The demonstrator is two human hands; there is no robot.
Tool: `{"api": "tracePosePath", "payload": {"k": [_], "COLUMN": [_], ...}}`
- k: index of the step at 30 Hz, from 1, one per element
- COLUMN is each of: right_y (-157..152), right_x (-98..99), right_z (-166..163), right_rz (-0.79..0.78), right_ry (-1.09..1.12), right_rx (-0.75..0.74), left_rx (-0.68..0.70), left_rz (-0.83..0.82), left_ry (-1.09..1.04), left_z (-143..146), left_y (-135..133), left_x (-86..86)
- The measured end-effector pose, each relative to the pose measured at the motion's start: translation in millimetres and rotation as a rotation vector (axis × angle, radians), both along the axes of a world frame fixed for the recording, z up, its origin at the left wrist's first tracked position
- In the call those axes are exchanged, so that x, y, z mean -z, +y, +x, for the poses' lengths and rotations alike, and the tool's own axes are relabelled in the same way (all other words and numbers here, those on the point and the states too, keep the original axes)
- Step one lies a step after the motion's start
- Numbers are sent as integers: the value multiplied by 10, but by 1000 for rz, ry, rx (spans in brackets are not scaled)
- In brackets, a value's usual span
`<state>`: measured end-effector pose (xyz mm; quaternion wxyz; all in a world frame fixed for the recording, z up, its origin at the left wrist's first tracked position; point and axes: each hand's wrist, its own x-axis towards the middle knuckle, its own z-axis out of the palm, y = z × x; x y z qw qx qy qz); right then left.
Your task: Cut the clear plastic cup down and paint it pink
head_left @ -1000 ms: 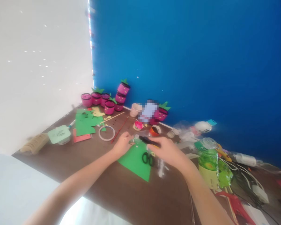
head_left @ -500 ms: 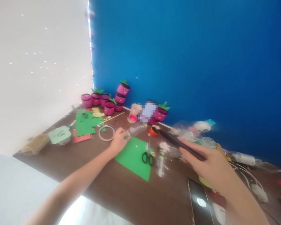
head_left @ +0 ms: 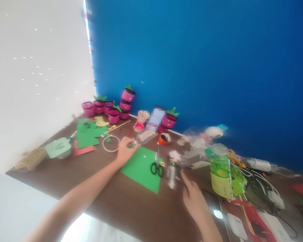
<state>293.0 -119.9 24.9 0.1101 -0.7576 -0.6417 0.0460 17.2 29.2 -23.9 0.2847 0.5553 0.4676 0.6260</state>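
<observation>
My left hand (head_left: 126,151) is closed around the neck end of a clear plastic bottle (head_left: 145,136), which lies on its side above a green sheet (head_left: 138,171). My right hand (head_left: 195,198) is low over the table, its fingers closed on a slim black stick (head_left: 183,176) that is mostly hidden and blurred. A white tube (head_left: 171,176) lies just left of those fingers. Black-handled scissors (head_left: 157,168) rest on the green sheet. Behind them stands an orange pot (head_left: 163,139) with something dark inside.
Pink pots (head_left: 113,115) with green leaves stand along the blue wall, some stacked. A tape ring (head_left: 111,144) and a pale green box (head_left: 58,148) lie left. On the right are a green bottle (head_left: 221,171), cables (head_left: 264,191) and a dark phone (head_left: 214,205).
My right hand has moved down and left, away from the orange pot, bringing the black stick toward the table. My left hand stays on the bottle. The view has shifted slightly right.
</observation>
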Motion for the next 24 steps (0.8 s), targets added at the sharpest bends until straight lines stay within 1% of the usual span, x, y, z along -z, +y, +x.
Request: {"api": "tracePosePath", "payload": {"k": [2, 4, 5, 6, 7, 8, 9, 11, 13, 15, 18, 20, 21, 23, 24], "right_y": [-34, -15, 18, 65, 126, 198, 277, 438, 573, 655, 672, 649, 638, 624, 619], "right_x": [70, 86, 76, 56, 30, 2, -26, -70, -95, -106, -106, -95, -84, -51, -31], "right_z": [-2, -89, -167, -265, -380, -505, -631, -855, -996, -1040, -964, -871, -827, -759, -743], "right_rz": [9, 116, 180, 219, 214, 176, 123, -27, -165, -249, -285, -234, -178, 21, 122], "right_ry": [-150, -283, -305, -283, -231, -181, -168, -180, -174, -151, -106, 15, 128, 446, 628], "right_rx": [45, 101, 85, 35, -46, -106, -108, -40, 17, 25, 76, 136, 169, 223, 228], "left_rx": [2, 5, 6, 5, 3, 1, -2, -2, 3, 4, -21, -42, -46, -38, -28], "left_rz": [2, 4, 6, 8, 11, 14, 20, 42, 74, 101, 125, 139, 149, 170, 182], "left_ry": [-27, -35, -36, -37, -35, -32, -26, -8, 7, 25, 76, 112, 124, 140, 152], "left_z": [4, 4, 4, 3, 2, 0, -1, -3, -4, -4, -6, -8, -11, -17, -21], "left_y": [7, 8, 6, 4, 1, -2, -5, -11, -14, -11, 7, 22, 28, 32, 30], "left_x": [5, 9, 10, 9, 8, 6, 3, -2, -4, 0, 24, 45, 54, 62, 60]}}
